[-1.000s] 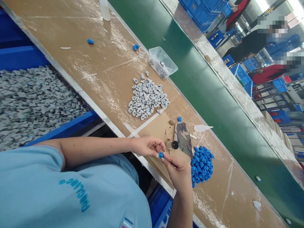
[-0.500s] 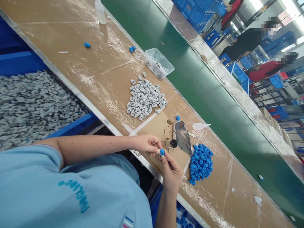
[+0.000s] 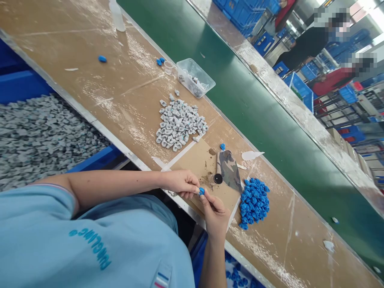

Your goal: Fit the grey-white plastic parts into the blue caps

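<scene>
Between the fingertips of both hands sits a small blue piece [image 3: 202,191]. My left hand [image 3: 183,183] comes in from the left and pinches it, and my right hand [image 3: 214,211] grips its other side from below. Just beyond them a small jar with a black top [image 3: 217,179] stands beside a camouflage cloth [image 3: 229,170]. Right of the cloth lies a heap of blue pieces [image 3: 254,203]. A pile of grey pieces [image 3: 180,125] lies farther up the table.
A clear plastic box [image 3: 195,78] with small parts stands by the green belt [image 3: 240,104]. A blue crate [image 3: 90,161] of grey pieces is at the left. A white bottle [image 3: 117,16] stands at the top. People sit across the belt.
The view has shifted slightly, so the table things appear a little farther left. Both hands stay together on the blue piece; the pale part seen beside it earlier is now hidden.
</scene>
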Demonstrator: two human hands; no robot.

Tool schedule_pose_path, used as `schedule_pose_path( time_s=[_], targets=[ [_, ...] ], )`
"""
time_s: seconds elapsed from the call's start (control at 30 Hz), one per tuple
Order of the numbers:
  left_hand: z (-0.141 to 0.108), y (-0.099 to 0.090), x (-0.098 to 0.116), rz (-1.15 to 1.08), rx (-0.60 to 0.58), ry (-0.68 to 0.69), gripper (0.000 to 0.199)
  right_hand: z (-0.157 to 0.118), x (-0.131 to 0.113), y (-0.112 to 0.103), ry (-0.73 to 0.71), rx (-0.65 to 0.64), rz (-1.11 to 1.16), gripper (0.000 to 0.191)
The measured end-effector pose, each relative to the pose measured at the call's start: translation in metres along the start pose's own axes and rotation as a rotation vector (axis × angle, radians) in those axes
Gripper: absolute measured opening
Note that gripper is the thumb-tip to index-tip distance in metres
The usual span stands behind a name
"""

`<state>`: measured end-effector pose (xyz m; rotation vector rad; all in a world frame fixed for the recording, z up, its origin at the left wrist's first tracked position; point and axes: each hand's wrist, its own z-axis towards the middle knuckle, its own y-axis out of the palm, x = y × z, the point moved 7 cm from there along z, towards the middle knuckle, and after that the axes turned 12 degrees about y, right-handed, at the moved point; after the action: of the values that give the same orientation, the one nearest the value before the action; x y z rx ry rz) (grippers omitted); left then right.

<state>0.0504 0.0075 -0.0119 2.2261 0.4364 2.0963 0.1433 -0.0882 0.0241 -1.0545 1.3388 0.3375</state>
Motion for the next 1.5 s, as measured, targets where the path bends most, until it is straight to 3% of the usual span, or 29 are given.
schedule_pose_path(
  time_s=[0.13,0.23,0.37,0.5,0.67,0.97,1.2,1.27,1.37,1.5],
  targets=[
    [-0.002,-0.004,0.002,0.084,0.027,0.100,0.032,-0.006,0.002,-0.003,-0.084,0.065,-0.027,0.014],
    [-0.007,-0.009,0.017,0.326,0.044,0.372,0.025,-0.018,-0.007,-0.006,-0.283,0.146,-0.077,0.016],
    [-0.019,-0.005,0.036,0.587,0.007,0.709,0.021,-0.034,-0.021,-0.004,-0.562,0.184,-0.169,0.034],
    [-0.025,0.000,0.042,0.745,-0.029,0.812,0.026,-0.041,-0.025,-0.001,-0.678,0.170,-0.245,0.047],
    [-0.028,0.004,0.044,0.826,-0.021,0.871,0.027,-0.043,-0.023,-0.001,-0.694,0.182,-0.268,0.050],
    [-0.020,0.010,0.035,0.884,-0.152,0.729,0.033,-0.044,-0.020,0.003,-0.673,0.204,-0.233,0.046],
    [-0.008,-0.006,0.047,0.786,-0.120,0.732,0.024,-0.032,-0.023,0.003,-0.586,0.214,-0.233,0.042],
    [0.007,-0.019,0.057,0.790,-0.087,0.708,0.020,-0.026,-0.024,-0.003,-0.538,0.246,-0.277,0.038],
    [0.043,-0.054,0.080,0.854,0.101,0.613,0.016,-0.021,-0.016,-0.026,-0.456,0.357,-0.286,0.029],
    [0.099,-0.105,0.098,1.007,0.386,0.319,0.017,-0.022,0.017,-0.068,-0.262,0.515,-0.240,0.024]
  ],
)
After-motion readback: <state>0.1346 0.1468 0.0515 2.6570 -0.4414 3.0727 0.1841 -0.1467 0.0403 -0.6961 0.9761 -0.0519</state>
